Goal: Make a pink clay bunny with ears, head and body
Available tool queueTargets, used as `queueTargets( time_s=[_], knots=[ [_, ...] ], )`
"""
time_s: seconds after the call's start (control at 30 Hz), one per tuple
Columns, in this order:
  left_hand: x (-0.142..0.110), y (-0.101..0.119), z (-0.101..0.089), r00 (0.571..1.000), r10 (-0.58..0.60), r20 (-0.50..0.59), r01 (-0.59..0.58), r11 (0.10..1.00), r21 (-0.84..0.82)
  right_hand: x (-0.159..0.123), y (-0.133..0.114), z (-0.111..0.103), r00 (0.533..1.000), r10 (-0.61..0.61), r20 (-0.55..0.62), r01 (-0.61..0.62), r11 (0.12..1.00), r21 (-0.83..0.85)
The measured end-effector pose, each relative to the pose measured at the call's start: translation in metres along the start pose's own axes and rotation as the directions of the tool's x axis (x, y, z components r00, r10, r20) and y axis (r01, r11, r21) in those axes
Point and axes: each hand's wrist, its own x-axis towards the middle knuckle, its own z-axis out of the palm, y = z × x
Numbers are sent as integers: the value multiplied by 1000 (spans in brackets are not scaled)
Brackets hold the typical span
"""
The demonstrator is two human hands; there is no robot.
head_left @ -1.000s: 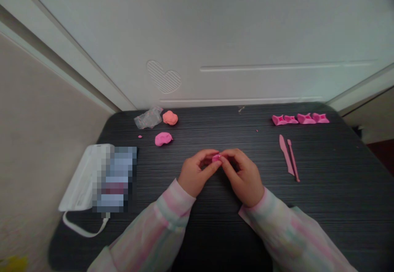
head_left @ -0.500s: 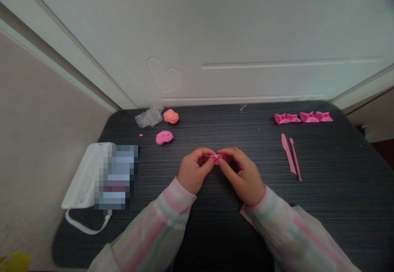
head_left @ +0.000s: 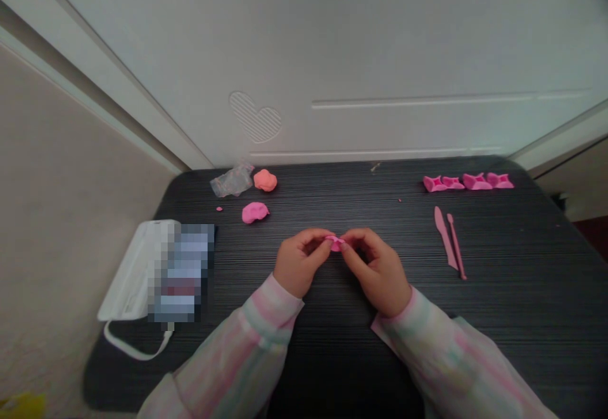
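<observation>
Between my fingertips, over the middle of the dark table, is a small piece of pink modelling clay. My left hand pinches its left side with thumb and forefinger. On its right side, my right hand closes in a matching pinch. The fingers cover part of the piece, so its full shape is hidden. A larger pink clay lump lies beyond my left hand, with an orange clay lump behind it. Several pink hollow clay shapes stand in a row at the back right.
A pink plastic knife and a thin pink stick tool lie right of my hands. Crumpled clear wrap sits at the back left. A white power bank and a blurred-out phone with a cable occupy the left.
My right hand has shifted very slightly to the right. The pink clay between my fingertips now shows wider and curved. The other things on the table stay as they were.
</observation>
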Motion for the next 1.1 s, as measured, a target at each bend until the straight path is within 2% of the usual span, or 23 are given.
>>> queueTargets(
  time_s=[0.17,0.33,0.43,0.57,0.67,0.8,0.93,1.0,1.1],
  knots=[
    [-1,-4,0,994,109,-30,-105,987,121,1,2,2,1000,5,20,-5,999,34],
    [-1,-3,-1,995,104,0,-103,988,111,1,0,0,998,-43,52,43,999,-4],
    [-2,-1,-1,993,115,9,-116,983,142,2,-1,0,999,-43,20,44,997,-56],
    [-4,-2,0,981,192,-30,-174,937,302,2,0,1,998,-28,-50,23,993,-112],
    [-4,-5,0,969,239,-64,-198,904,379,2,1,2,998,-27,-48,22,995,-99],
    [-3,-6,0,984,159,-75,-136,959,247,1,-1,1,1000,-12,28,14,998,-63],
    [-3,-5,2,1000,10,17,-11,998,64,2,0,0,999,45,30,-43,997,-64],
    [-4,-5,2,999,-14,45,12,999,48,1,2,0,998,56,12,-56,998,-33],
    [-4,-6,4,1000,8,12,-9,996,88,0,4,2,998,67,16,-67,997,25]
  ],
)
